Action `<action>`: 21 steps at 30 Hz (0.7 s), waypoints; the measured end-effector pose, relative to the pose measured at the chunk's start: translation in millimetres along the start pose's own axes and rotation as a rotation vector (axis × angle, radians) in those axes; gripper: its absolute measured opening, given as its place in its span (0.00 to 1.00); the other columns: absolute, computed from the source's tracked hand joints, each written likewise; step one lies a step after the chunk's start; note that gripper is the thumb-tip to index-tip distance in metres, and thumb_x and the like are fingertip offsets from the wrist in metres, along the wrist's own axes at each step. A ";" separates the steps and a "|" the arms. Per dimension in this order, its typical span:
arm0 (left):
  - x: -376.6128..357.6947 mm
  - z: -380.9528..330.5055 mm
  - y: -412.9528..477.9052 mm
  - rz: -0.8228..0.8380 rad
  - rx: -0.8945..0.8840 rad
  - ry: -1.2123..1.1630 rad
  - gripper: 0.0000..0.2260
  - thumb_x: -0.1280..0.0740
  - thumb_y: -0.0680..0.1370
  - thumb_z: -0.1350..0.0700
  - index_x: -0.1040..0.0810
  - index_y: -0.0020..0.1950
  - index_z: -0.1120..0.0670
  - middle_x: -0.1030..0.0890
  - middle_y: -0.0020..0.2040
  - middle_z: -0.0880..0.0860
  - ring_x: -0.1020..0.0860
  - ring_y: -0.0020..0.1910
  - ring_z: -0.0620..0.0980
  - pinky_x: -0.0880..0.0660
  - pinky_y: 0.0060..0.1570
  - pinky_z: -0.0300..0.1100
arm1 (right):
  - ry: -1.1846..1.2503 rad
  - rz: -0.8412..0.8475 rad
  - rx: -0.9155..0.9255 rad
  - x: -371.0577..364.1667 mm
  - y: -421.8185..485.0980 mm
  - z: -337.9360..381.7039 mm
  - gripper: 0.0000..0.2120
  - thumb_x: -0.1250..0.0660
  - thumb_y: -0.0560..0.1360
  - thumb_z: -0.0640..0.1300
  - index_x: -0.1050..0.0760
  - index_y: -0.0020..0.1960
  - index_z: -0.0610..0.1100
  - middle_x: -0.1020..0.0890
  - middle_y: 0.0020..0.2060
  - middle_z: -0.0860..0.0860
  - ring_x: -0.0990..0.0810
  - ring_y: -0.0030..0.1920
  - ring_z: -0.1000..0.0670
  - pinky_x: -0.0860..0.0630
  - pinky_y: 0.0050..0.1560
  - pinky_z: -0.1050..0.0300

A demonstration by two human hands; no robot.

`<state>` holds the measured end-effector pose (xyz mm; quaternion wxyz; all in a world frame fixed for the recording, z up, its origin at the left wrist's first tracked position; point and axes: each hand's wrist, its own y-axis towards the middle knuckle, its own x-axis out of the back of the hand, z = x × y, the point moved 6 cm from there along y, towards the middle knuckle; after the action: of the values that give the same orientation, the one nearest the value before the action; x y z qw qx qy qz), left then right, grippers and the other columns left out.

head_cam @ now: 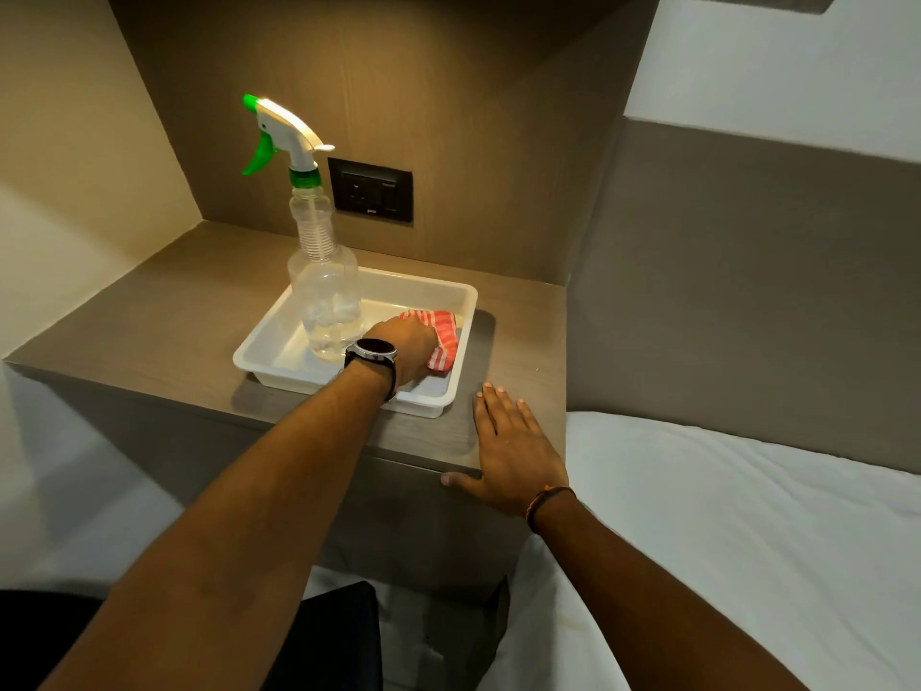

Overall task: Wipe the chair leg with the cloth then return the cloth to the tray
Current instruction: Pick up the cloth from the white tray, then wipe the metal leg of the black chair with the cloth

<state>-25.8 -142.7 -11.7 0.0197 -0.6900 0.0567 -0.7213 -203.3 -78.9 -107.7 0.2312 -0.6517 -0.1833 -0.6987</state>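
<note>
A red-and-white striped cloth (442, 336) lies in the right half of a white plastic tray (264, 341) on a brown side table. My left hand (406, 349), with a watch on the wrist, reaches into the tray and its fingers are closed over the cloth. My right hand (508, 446) rests flat with fingers spread on the table's front right corner, just right of the tray, thumb over the edge. No chair leg is in view.
A clear spray bottle (324, 271) with a green-and-white trigger stands upright in the tray's left part. A black wall socket (371, 189) is behind it. A bed with a white sheet (747, 516) lies to the right. A dark object (339, 635) sits below.
</note>
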 end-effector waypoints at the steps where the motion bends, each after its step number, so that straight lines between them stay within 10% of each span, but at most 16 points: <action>1: 2.4 -0.9 -0.5 -0.025 0.001 0.036 0.16 0.27 0.79 0.51 0.17 0.65 0.56 0.14 0.58 0.58 0.15 0.56 0.60 0.19 0.57 0.52 | 0.002 0.001 0.001 0.2 0.3 0.1 0.58 0.47 0.70 0.81 0.61 0.84 0.44 0.55 0.85 0.44 0.57 0.85 0.42 0.63 0.80 0.43; 5: 10.2 8.2 -6.3 -0.170 0.113 -0.094 0.16 0.32 0.79 0.45 0.17 0.58 0.55 0.15 0.48 0.56 0.22 0.40 0.56 0.25 0.42 0.45 | 0.004 -0.001 0.007 1.2 -0.2 0.1 0.58 0.46 0.70 0.80 0.61 0.84 0.44 0.56 0.85 0.44 0.57 0.85 0.42 0.62 0.81 0.43; 10: 29.5 38.6 -32.4 -0.394 0.302 -0.662 0.15 0.33 0.80 0.48 0.17 0.61 0.55 0.12 0.54 0.58 0.19 0.44 0.56 0.23 0.44 0.44 | -0.005 -0.016 0.006 3.9 -1.7 -0.1 0.59 0.50 0.69 0.82 0.61 0.84 0.44 0.55 0.85 0.44 0.57 0.85 0.43 0.61 0.81 0.44; 14: 29.7 63.7 -70.6 -0.500 0.504 -1.280 0.16 0.35 0.81 0.47 0.18 0.64 0.54 0.13 0.58 0.56 0.12 0.41 0.52 0.15 0.27 0.45 | -0.010 -0.018 0.008 7.4 -3.7 1.3 0.59 0.51 0.69 0.83 0.59 0.84 0.43 0.55 0.85 0.44 0.56 0.85 0.43 0.61 0.81 0.45; 21: -6.3 76.1 -170.7 -0.655 0.515 -1.871 0.14 0.24 0.77 0.50 0.15 0.58 0.56 0.09 0.48 0.56 0.09 0.44 0.56 0.14 0.36 0.48 | -0.068 -0.031 0.022 20.6 -11.3 9.3 0.59 0.48 0.71 0.82 0.54 0.84 0.40 0.50 0.85 0.42 0.52 0.84 0.41 0.53 0.83 0.42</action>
<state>58.9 23.3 3.8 0.0055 -0.9329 -0.3293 0.1459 -202.9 -66.2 -85.9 0.2209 -0.6696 -0.2087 -0.6777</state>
